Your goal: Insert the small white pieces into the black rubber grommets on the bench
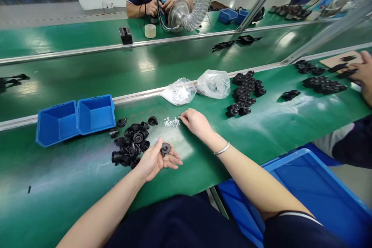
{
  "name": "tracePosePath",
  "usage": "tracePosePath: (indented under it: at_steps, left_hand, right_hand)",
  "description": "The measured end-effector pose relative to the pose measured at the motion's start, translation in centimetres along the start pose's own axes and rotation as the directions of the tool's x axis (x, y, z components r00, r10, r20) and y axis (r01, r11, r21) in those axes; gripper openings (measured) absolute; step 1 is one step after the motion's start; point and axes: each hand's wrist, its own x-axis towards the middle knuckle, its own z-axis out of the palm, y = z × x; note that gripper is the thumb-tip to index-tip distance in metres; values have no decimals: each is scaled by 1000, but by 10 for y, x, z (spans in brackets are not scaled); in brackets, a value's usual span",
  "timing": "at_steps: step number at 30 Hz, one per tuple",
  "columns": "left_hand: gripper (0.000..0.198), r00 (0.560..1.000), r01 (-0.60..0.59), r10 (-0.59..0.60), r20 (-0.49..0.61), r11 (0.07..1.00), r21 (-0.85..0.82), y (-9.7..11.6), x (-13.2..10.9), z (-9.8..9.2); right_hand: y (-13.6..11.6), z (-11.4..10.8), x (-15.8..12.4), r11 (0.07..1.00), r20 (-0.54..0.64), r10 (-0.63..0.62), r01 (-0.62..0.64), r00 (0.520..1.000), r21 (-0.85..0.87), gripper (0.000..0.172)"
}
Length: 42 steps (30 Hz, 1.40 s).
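Note:
My left hand [154, 159] lies palm up on the green mat and holds a small round black plastic part [165, 148] between thumb and fingers. Just left of it sits a heap of similar black parts [132, 144]. My right hand [197, 122], with a silver bracelet on the wrist, reaches to a little pile of tiny white pieces [172, 122]; its fingertips are pinched at the pile's right edge, and I cannot make out what they hold.
Two empty blue bins [76, 118] stand at the left. Two clear plastic bags [197, 87] lie by the metal rail. More black parts [245, 93] are stacked to the right. A blue crate [308, 190] sits below the table edge. Other people work across and at right.

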Motion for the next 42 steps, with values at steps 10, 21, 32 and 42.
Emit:
tracePosePath:
  at_steps: [10,21,32,42]
  left_hand:
    - [32,961,-263,276,16,895,360,-11,-1,-4]
    - [39,868,-354,479,130,414,838,-18,-4,-7]
    - [45,840,-388,497,219,267,882,-21,-2,-12]
    - [34,882,-296,470,23,516,804,-18,-1,-7]
  right_hand:
    - [-40,-32,-64,829,-52,32,3,998,560,21]
    - [-71,-2,-111,910,-208,-345,381,915,162,15]
    - [-71,3,-116,845,-151,-531,508,834,-168,14]
    - [-63,-13,-103,877,-123,-464,475,877,74,20]
